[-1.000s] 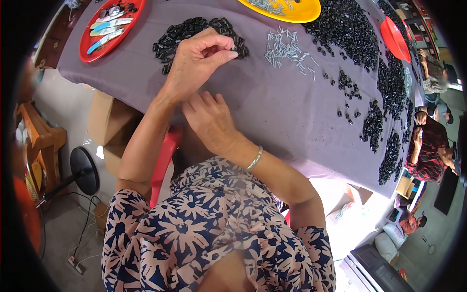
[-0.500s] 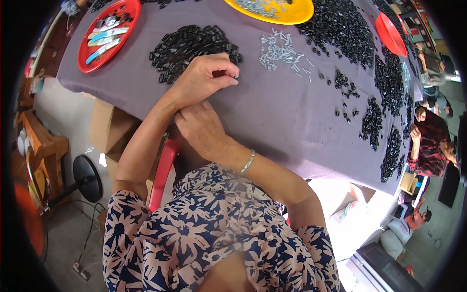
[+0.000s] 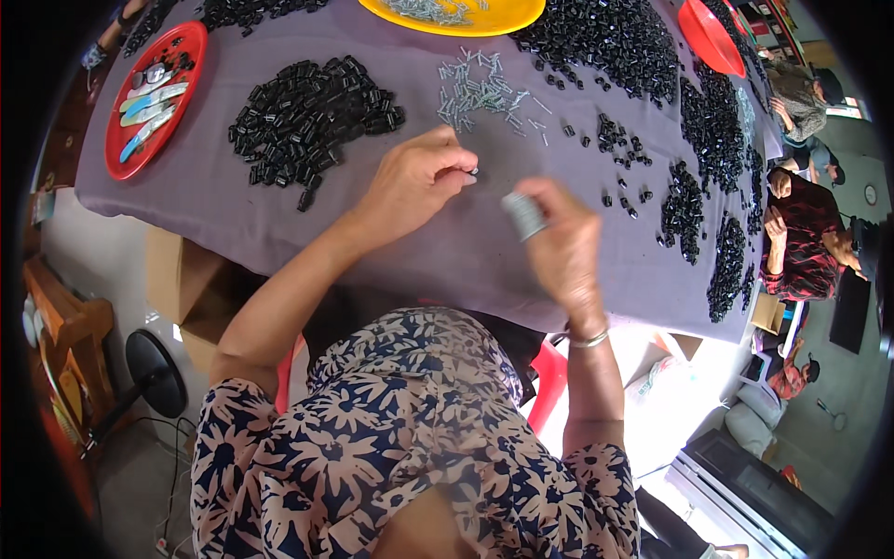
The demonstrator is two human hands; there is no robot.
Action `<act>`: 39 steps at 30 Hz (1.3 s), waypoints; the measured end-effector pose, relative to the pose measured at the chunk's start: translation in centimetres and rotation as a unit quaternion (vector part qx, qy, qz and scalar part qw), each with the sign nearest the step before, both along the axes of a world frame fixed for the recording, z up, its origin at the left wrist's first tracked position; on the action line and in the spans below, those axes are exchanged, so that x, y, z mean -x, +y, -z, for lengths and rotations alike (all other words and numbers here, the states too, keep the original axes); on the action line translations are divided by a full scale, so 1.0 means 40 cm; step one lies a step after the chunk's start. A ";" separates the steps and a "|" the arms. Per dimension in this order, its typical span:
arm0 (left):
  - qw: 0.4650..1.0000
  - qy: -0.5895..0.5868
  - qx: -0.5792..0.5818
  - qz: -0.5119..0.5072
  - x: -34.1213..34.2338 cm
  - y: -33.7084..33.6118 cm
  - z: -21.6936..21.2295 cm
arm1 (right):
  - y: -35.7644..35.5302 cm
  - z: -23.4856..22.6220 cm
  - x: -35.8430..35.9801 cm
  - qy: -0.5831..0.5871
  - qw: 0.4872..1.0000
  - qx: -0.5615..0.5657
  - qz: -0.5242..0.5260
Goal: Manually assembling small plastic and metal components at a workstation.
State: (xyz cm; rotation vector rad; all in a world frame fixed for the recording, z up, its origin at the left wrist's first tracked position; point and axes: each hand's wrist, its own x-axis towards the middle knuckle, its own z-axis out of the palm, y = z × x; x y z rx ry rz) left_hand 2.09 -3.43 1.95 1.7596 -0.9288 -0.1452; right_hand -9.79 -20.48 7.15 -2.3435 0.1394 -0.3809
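My left hand point(image 3: 424, 182) is closed in a pinch above the grey tablecloth point(image 3: 438, 247). A tiny piece pokes out at its fingertips, too small to name. To its right, my right hand point(image 3: 563, 242) is smeared by motion, with thumb and fingers closed round a short grey ribbed piece point(image 3: 524, 216). Just beyond the hands lies a loose scatter of small silvery metal pins point(image 3: 480, 93). Left of them spreads a heap of short black cylindrical pieces point(image 3: 307, 116).
A red tray point(image 3: 119, 149) with blue-and-white handled tools stands at the left. At the far edge is a yellow dish point(image 3: 456, 25) of pins, with a red bowl point(image 3: 712, 39) farther right. More black pieces point(image 3: 605, 51) cover the right side. Other people point(image 3: 805, 233) sit beyond.
My right hand has come out from beneath the left wrist and swung right, the ribbed piece now showing. My left hand stays pinched. The whole view has shifted slightly.
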 end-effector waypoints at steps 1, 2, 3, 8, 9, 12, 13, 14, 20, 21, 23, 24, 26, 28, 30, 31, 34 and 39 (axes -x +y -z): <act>1.000 0.002 -0.001 0.001 0.002 -0.005 0.001 | -0.046 -0.010 -0.011 0.018 0.999 0.000 0.051; 0.999 -0.040 -0.015 -0.010 0.005 -0.012 0.000 | -0.092 -0.009 -0.025 0.001 0.998 0.011 0.065; 0.996 -0.081 -0.028 -0.020 0.010 -0.019 0.002 | -0.136 -0.002 -0.036 -0.015 0.996 0.024 0.080; 0.991 -0.123 -0.037 -0.035 0.010 -0.027 0.004 | -0.272 0.039 -0.067 -0.007 0.991 0.051 0.121; 0.990 -0.131 -0.042 -0.027 0.010 -0.027 0.000 | -0.284 0.043 -0.070 0.004 0.990 0.037 0.133; 0.992 -0.123 -0.036 -0.019 0.005 -0.015 0.010 | -0.282 0.033 -0.099 0.032 0.991 0.056 0.114; 0.992 -0.123 -0.035 -0.020 0.006 -0.013 0.008 | -0.280 0.028 -0.109 0.032 0.991 0.057 0.113; 0.991 -0.126 -0.034 -0.020 0.007 -0.010 0.005 | -0.278 0.021 -0.123 0.019 0.993 0.085 0.080; 0.991 -0.132 -0.025 -0.019 0.009 -0.013 0.010 | -0.278 0.021 -0.171 0.015 0.980 0.196 -0.037; 0.991 -0.132 -0.023 -0.017 0.010 -0.016 0.011 | -0.277 0.027 -0.172 0.022 0.964 0.260 -0.056; 0.990 -0.134 -0.026 -0.020 0.008 -0.015 0.015 | -0.261 0.030 -0.169 0.013 0.959 0.279 -0.057; 0.990 -0.137 -0.026 -0.019 0.008 -0.015 0.017 | -0.253 0.031 -0.163 0.005 0.953 0.299 -0.054; 0.992 -0.122 -0.035 -0.021 0.009 -0.016 0.015 | -0.248 0.030 -0.150 0.003 0.960 0.276 -0.042; 0.993 -0.107 -0.044 -0.020 0.007 -0.017 0.013 | -0.245 0.031 -0.136 0.003 0.967 0.251 -0.028; 0.992 -0.113 -0.048 -0.013 0.003 -0.017 0.013 | -0.237 0.027 -0.123 0.021 0.969 0.244 -0.009; 0.992 -0.111 -0.050 -0.013 0.004 -0.017 0.012 | -0.214 0.020 -0.117 0.023 0.970 0.242 -0.010; 0.994 -0.100 -0.044 -0.018 0.005 -0.014 0.012 | -0.083 -0.015 -0.107 -0.011 0.995 0.100 -0.008; 0.994 -0.103 -0.032 -0.023 0.007 -0.016 0.015 | -0.014 0.001 -0.092 0.011 0.998 -0.020 -0.065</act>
